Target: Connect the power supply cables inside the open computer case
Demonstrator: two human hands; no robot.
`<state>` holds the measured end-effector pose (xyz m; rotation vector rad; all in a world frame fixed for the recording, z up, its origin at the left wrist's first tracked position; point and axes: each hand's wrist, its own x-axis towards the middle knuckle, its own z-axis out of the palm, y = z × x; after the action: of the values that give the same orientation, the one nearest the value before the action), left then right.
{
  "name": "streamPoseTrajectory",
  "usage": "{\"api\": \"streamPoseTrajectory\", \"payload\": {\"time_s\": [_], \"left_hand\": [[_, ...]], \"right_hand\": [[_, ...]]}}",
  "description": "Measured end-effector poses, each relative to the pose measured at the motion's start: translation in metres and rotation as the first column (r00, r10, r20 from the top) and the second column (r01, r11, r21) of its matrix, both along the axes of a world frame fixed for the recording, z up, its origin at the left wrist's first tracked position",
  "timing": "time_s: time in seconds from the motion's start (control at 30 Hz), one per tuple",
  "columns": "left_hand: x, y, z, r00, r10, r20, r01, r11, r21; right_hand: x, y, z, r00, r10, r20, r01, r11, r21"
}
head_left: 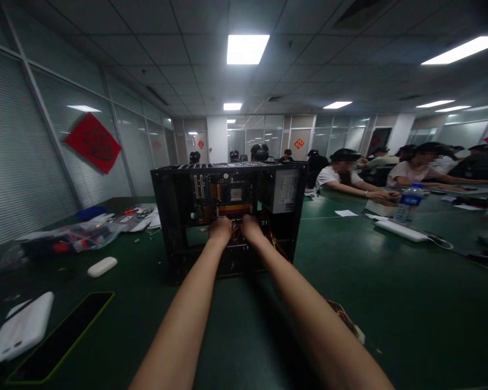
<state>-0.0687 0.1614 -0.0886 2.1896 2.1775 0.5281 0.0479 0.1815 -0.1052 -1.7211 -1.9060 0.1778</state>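
Both arms stretch forward to the middle of the frame, where an open computer case (166,216) stands upright on the green table (390,281), its open side facing the camera. The left hand (220,228) and right hand (251,227) sit close together just below the motherboard (223,195), with a power supply (284,192) boxed in at the case's upper right. The work in hand appears to be at the red and yellow cables (236,230) that show between the two hands. The hands are seen from the back with fingers curled inward, so I cannot tell whether either one is pinching a wire or a plug or merely touching it. More wiring hangs to the right of the right wrist, and a loose cable bundle (344,319) trails on the table by the right forearm. Any move from here calls, in my judgement, for small, careful finger work: the space is tight, dim, and crowded by the board's edge. At lower left lie a black phone (61,336) and a white device (20,330), well apart from the case; a clear plastic bag (73,235) sits at mid left. At upper right other people sit at the table, near a water bottle (406,208).
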Motion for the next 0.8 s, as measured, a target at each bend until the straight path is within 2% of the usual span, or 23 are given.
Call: {"api": "streamPoseTrajectory", "payload": {"time_s": [0.27,0.8], "left_hand": [[0.000,0.007,-0.004,0.999,0.031,-0.016,-0.031,0.999,-0.031],[-0.001,0.011,-0.003,0.998,0.000,-0.070,-0.004,0.998,-0.058]], "right_hand": [[0.018,-0.007,0.006,0.981,0.054,0.184,-0.041,0.997,-0.072],[0.017,0.000,0.010,0.972,0.077,0.220,-0.034,0.980,-0.196]]}}
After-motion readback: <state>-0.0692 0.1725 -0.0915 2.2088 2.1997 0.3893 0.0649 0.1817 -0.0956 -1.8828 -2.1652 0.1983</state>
